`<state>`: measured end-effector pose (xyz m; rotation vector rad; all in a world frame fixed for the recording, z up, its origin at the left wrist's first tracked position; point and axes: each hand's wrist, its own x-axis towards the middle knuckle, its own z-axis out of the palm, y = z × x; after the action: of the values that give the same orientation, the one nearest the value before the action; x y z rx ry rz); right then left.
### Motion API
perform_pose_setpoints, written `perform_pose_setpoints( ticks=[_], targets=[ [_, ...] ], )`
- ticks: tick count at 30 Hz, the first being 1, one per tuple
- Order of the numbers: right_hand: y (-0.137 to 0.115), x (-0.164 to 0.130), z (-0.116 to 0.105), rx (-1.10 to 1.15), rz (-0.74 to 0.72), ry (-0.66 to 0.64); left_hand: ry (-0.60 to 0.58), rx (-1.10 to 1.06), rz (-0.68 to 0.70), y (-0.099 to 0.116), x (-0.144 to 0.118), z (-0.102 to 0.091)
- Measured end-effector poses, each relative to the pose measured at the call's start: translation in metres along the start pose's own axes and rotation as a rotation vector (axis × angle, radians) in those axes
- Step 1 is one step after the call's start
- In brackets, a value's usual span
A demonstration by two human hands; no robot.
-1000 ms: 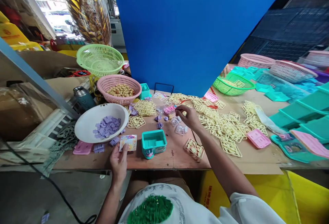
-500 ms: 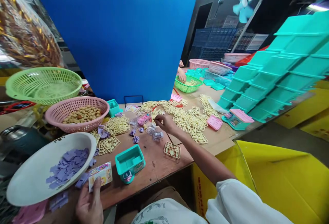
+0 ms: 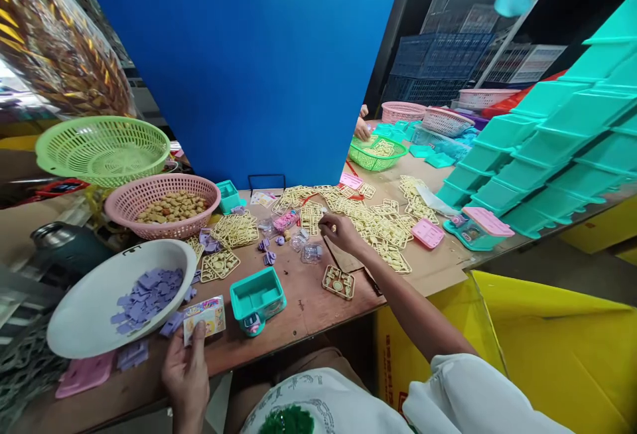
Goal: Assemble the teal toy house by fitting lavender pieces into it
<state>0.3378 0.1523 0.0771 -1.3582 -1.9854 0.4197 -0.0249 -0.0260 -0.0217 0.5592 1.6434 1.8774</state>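
Observation:
My left hand (image 3: 188,371) is closed on a small colourful printed card packet (image 3: 205,320), the thumb across its front. Beside it on the table edge sits a turquoise toy box (image 3: 257,298), its top uncovered. My right hand (image 3: 341,231) reaches over the table with the fingertips pinched together; whatever lies between them cannot be made out. Just left of those fingertips is a cream plastic parts frame (image 3: 311,219). Clear plastic pieces (image 3: 311,253), a pink packet (image 3: 285,221) and small purple parts (image 3: 269,258) lie nearby. Another parts frame (image 3: 339,283) lies below my right wrist.
A white basin (image 3: 74,321) of purple pieces, a pink basket (image 3: 159,227) and a green basket (image 3: 102,145) stand left. A blue board (image 3: 243,75) rises ahead. Turquoise boxes (image 3: 547,148) are stacked right, above a yellow carton (image 3: 547,328). A co-worker's hand (image 3: 361,129) is behind the board.
The view has tipped down and turned a little left. My right hand has drawn slightly right, off the cream parts frame. My left hand still holds the card packet.

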Motion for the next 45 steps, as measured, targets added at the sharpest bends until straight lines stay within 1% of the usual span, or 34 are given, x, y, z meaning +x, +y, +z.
perform_pose_setpoints(
  ticks=[4, 7, 10, 14, 16, 18, 20, 25, 29, 32, 36, 39, 41, 45],
  targets=[
    [0.005, -0.004, 0.0, 0.054, 0.019, 0.021, -0.02, -0.015, 0.034, 0.003, -0.002, 0.001],
    [0.014, -0.005, -0.005, 0.102, 0.052, 0.074, -0.033, -0.021, 0.043, 0.003, -0.003, 0.0],
    [0.027, -0.005, -0.016, 0.149, 0.102, 0.191, -0.035, -0.006, 0.058, 0.002, -0.003, 0.0],
    [0.051, -0.004, -0.039, 0.221, 0.178, 0.391, -0.028, 0.005, 0.051, 0.0, -0.001, -0.001],
    [0.062, -0.005, -0.05, 0.259, 0.211, 0.471, -0.015, 0.013, 0.048, -0.001, 0.0, -0.001],
    [0.071, -0.008, -0.057, 0.295, 0.234, 0.522, -0.008, 0.036, 0.055, -0.001, 0.0, -0.001],
    [0.075, -0.011, -0.058, 0.325, 0.245, 0.544, -0.016, 0.06, 0.067, 0.001, -0.001, -0.001],
    [0.076, -0.012, -0.042, 0.386, 0.255, 0.527, -0.039, 0.076, 0.069, 0.005, -0.004, 0.0],
    [0.076, -0.007, -0.032, 0.405, 0.257, 0.518, -0.021, 0.086, 0.058, 0.006, -0.005, 0.001],
    [0.079, -0.006, -0.035, 0.385, 0.26, 0.522, -0.001, 0.1, 0.051, 0.004, -0.004, 0.001],
    [0.092, -0.008, -0.052, 0.311, 0.288, 0.529, -0.025, 0.108, 0.046, 0.0, 0.0, -0.002],
    [0.104, -0.005, -0.064, 0.228, 0.344, 0.513, -0.022, 0.093, 0.04, -0.002, 0.002, -0.003],
    [0.11, 0.002, -0.065, 0.167, 0.389, 0.463, -0.026, 0.095, 0.049, -0.002, 0.002, -0.002],
    [0.119, 0.023, -0.054, 0.074, 0.435, 0.314, -0.045, 0.126, 0.05, -0.001, 0.001, -0.001]
  ],
)
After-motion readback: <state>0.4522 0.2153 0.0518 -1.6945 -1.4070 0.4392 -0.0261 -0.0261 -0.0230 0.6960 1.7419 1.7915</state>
